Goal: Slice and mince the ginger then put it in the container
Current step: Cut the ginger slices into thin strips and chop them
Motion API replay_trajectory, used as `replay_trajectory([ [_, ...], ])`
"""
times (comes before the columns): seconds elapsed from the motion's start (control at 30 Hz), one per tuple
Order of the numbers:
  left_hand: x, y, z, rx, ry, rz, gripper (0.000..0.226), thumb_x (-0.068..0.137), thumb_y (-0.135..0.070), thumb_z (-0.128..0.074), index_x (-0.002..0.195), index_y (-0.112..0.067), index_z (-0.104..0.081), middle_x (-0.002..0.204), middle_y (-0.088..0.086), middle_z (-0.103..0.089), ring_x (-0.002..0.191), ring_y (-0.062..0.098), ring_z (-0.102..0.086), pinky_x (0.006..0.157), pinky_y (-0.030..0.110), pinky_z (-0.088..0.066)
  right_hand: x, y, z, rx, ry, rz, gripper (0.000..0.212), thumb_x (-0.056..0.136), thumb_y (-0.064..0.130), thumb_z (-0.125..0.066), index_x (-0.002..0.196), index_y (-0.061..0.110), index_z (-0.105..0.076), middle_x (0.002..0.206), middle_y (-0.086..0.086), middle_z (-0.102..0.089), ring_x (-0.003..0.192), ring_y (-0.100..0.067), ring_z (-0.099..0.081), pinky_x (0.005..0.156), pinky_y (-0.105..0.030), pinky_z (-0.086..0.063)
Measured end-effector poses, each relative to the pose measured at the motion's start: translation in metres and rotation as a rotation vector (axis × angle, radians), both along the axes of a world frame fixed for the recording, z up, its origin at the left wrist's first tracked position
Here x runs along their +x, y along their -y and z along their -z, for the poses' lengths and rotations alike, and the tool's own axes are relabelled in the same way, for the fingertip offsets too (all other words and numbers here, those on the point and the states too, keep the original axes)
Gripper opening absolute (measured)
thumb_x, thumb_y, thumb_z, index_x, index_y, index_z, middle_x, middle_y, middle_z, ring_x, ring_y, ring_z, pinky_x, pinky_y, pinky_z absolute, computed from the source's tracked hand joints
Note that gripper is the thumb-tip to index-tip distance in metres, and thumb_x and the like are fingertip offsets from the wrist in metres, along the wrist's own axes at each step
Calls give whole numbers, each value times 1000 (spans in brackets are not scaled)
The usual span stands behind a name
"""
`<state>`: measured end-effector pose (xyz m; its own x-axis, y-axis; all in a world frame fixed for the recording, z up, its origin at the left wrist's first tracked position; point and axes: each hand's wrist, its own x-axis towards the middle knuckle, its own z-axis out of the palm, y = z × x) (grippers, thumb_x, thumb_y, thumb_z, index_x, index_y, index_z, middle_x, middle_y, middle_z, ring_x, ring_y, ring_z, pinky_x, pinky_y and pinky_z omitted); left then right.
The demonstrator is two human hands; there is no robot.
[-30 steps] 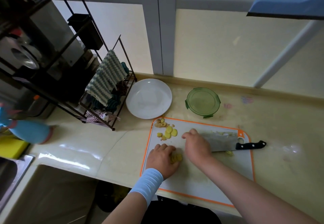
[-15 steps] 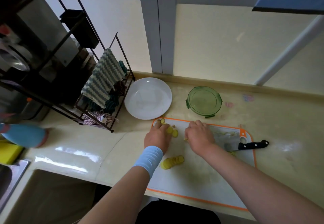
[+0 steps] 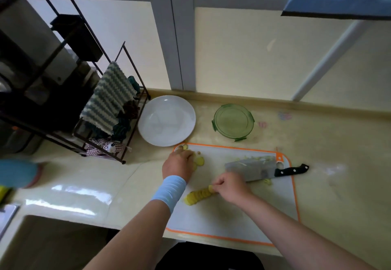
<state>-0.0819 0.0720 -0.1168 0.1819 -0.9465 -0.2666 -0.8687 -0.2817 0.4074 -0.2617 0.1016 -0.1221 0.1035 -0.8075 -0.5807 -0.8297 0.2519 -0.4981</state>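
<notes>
A white cutting board [image 3: 243, 214] with an orange rim lies on the counter. A row of overlapping ginger slices [image 3: 198, 195] sits near its left middle. My right hand [image 3: 229, 187] pinches a slice at the right end of that row. My left hand [image 3: 179, 164] lies over the loose ginger slices [image 3: 200, 160] at the board's far left corner, fingers curled on them. A cleaver [image 3: 254, 167] with a black handle lies flat on the board's far right, ginger bits stuck to its blade. A green round container [image 3: 233, 121] stands beyond the board.
A white plate [image 3: 167, 119] sits left of the green container. A black wire rack [image 3: 88, 104] with a striped cloth stands at the left. A sink [image 3: 42, 242] lies at the lower left, and a blue object [image 3: 17, 172] beside it.
My right hand moved from the far left corner back to the row of slices with a slice. My left hand stayed over the loose slices. The cleaver has not moved.
</notes>
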Motion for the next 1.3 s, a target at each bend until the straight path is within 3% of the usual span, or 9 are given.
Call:
replay_trajectory([
  [0.17,-1,-28,-5,-40,-174,-168,21,92,-42,-56,110,-37,-66,105,-11,-69,94,16,-64,77,26,-48,4,-5,0,-23,-37,8,32,80,29,-74,51,24,-62,51,11,-56,60,-7,-56,47,-15,-30],
  [0.33,-13,-55,-5,15,-426,-254,8,84,-34,-69,79,-38,-66,87,-14,-68,72,2,-58,72,19,-45,7,-10,-3,-77,-133,-37,16,80,29,-66,81,16,-75,81,0,-72,83,-20,-68,62,-22,-40],
  [0.5,-22,-70,-4,4,-734,-358,11,82,-13,-74,80,-23,-73,71,-10,-67,57,-8,-55,64,11,-44,6,-5,-13,-133,34,29,25,85,21,-54,102,25,-71,106,7,-70,100,-15,-65,89,-26,-50],
  [0.63,-30,-74,-9,38,-837,-356,15,82,-6,-75,78,-20,-72,66,-12,-66,61,-2,-59,64,14,-47,4,1,-22,-55,200,97,10,88,18,-63,90,26,-69,85,4,-71,54,-7,-63,60,-18,-50],
  [0.7,-32,-74,-6,79,-762,-297,14,81,-17,-76,81,-30,-72,73,-14,-69,71,4,-63,72,18,-51,0,0,-19,-54,184,115,8,88,17,-65,83,23,-69,72,3,-70,43,-8,-61,50,-17,-44],
  [0.77,-29,-75,2,109,-431,-117,19,79,-37,-72,98,-39,-71,95,-18,-66,90,5,-62,87,23,-50,-3,-4,-17,-56,121,107,11,87,17,-61,79,21,-69,60,5,-67,48,-11,-65,52,-19,-45],
  [0.87,-27,-75,12,39,-8,197,46,83,-57,-61,123,-35,-63,115,-10,-61,111,19,-50,94,30,-40,-6,-8,-16,-65,-15,0,16,87,17,-54,80,21,-66,73,0,-68,69,-23,-70,66,-27,-54],
  [1.03,-30,-76,22,-31,54,314,38,84,-58,-52,109,-36,-70,104,-5,-64,100,24,-52,80,34,-42,-6,-10,-8,-123,-112,-210,16,90,16,-50,93,23,-64,97,-2,-67,94,-27,-64,72,-28,-46],
  [1.3,-33,-76,32,-171,60,293,41,81,-57,-43,88,-32,-75,82,-3,-64,79,25,-54,68,36,-49,-1,-8,1,-247,-237,-366,16,91,20,-50,104,16,-58,101,-8,-63,94,-32,-63,73,-35,-50],
])
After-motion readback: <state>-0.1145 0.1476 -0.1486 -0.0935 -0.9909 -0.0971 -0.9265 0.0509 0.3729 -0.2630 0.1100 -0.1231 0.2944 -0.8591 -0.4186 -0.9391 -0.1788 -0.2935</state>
